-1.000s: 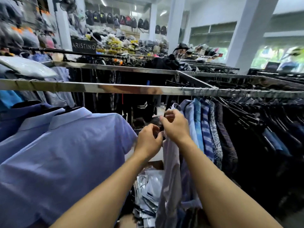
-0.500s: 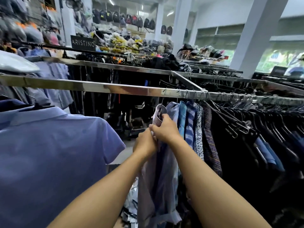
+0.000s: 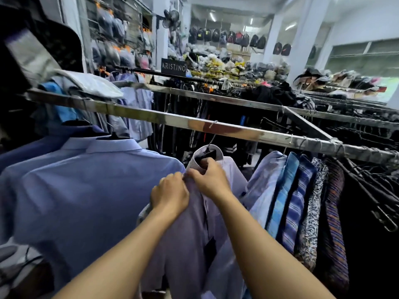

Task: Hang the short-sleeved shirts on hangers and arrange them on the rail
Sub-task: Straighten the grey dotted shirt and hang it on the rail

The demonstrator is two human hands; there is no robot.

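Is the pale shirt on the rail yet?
Likely on: the hook runs up behind the rail, which hides its top. The left hand and right hand grip the shirt at its collar.

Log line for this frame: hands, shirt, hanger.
step: adjusting shirt neck | left hand: grips pale shirt front | right hand: pinches collar | hanger: inside collar, hook up at rail

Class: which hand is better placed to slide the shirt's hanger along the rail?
Probably right: the right hand grips the collar beside the hanger; the left hand holds the shirt lower.
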